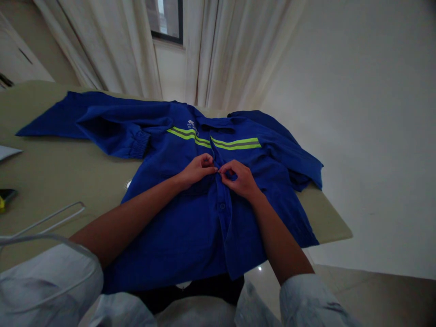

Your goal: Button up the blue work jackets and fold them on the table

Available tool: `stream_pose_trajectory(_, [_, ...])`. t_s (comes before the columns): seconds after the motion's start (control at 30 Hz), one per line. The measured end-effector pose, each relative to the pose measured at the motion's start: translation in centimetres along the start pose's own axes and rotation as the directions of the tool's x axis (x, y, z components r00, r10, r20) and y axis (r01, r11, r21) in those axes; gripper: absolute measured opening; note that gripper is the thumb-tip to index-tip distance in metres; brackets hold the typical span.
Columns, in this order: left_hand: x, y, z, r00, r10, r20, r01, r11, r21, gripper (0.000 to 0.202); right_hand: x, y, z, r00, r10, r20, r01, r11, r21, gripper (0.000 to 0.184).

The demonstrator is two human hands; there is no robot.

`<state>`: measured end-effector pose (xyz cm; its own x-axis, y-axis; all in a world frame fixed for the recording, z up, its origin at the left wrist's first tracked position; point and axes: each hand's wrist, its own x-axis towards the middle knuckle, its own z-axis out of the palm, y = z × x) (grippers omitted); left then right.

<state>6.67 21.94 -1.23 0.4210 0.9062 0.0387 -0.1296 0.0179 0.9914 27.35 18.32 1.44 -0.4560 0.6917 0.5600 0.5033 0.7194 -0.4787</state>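
Note:
A blue long-sleeved work shirt [190,218] lies spread on a beige table [51,172], with its collar at the far side and lime-and-grey reflective stripes [235,143] across the chest. My left hand [196,170] pinches the shirt's front placket [215,169] from the left. From the right, my right hand [236,178] grips the opposite front edge, and the fingertips of both hands meet there. Whatever lies between those fingertips is hidden. Lower down the placket, a dark blue button [222,206] shows, fastened through the front.
A white wire hanger [51,219] lies on the table at the left. Beyond it are a white paper [7,152] and a small black-and-yellow object [6,199] at the left edge. The table's right corner [340,234] ends above a tiled floor [368,290]; curtains hang behind.

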Motion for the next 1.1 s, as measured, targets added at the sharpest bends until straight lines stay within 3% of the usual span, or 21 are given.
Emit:
stream_pose_trajectory(0.13, [-0.2, 0.4, 0.0, 1.000, -0.016, 0.006, 0.016, 0.999, -0.050, 0.042, 0.1, -0.4, 0.1, 0.999, 0.037, 0.020, -0.039, 0.995, 0.093, 0.015])
stream_pose_trajectory(0.23, [-0.2, 0.4, -0.1, 1.000, -0.019, -0.002, 0.019, 0.997, -0.070, 0.042, 0.3, -0.3, 0.3, 0.982, 0.183, 0.036, -0.187, 0.958, 0.217, 0.025])
stream_pose_trajectory(0.33, [-0.1, 0.3, -0.1, 1.000, -0.025, -0.002, 0.025, 0.996, -0.082, 0.041, 0.5, 0.5, 0.7, 0.930, 0.354, 0.103, -0.367, 0.864, 0.345, 0.039])
stream_pose_trajectory(0.43, [-0.1, 0.0, 0.0, 1.000, -0.006, 0.012, 0.006, 0.998, -0.058, 0.040, 0.4, 1.2, 1.2, 0.871, 0.438, 0.221, -0.490, 0.761, 0.426, 0.045])
stream_pose_trajectory(0.5, [-0.1, -0.2, 0.0, 0.999, 0.022, 0.025, -0.022, 1.000, -0.017, 0.039, 0.3, 1.3, 1.5, 0.862, 0.450, 0.234, -0.507, 0.749, 0.426, 0.044])
stream_pose_trajectory(0.67, [0.0, -0.6, -0.1, 0.995, 0.054, 0.080, -0.058, 0.997, 0.056, 0.039, 0.1, 1.1, 1.7, 0.894, 0.407, 0.185, -0.447, 0.812, 0.376, 0.040])
stream_pose_trajectory(0.83, [0.0, -0.9, 0.1, 0.990, 0.102, 0.100, -0.121, 0.970, 0.212, 0.040, 0.2, 2.2, 0.9, 0.877, 0.418, 0.237, -0.480, 0.788, 0.386, 0.041])
stream_pose_trajectory(0.9, [-0.1, -0.7, 0.2, 0.986, 0.150, 0.074, -0.167, 0.900, 0.403, 0.038, 0.3, 2.7, 0.8, 0.868, 0.435, 0.240, -0.497, 0.759, 0.421, 0.034])
stream_pose_trajectory(1.0, [0.0, -0.1, -0.4, 0.970, 0.244, 0.001, -0.164, 0.646, 0.746, 0.045, 0.3, 2.7, 1.3, 0.857, 0.490, 0.157, -0.508, 0.755, 0.414, 0.023])
stream_pose_trajectory(1.1, [0.4, 0.2, -1.6, 0.966, 0.259, 0.009, -0.125, 0.434, 0.892, 0.040, 0.5, 1.6, 2.0, 0.860, 0.509, 0.040, -0.500, 0.821, 0.275, 0.024])
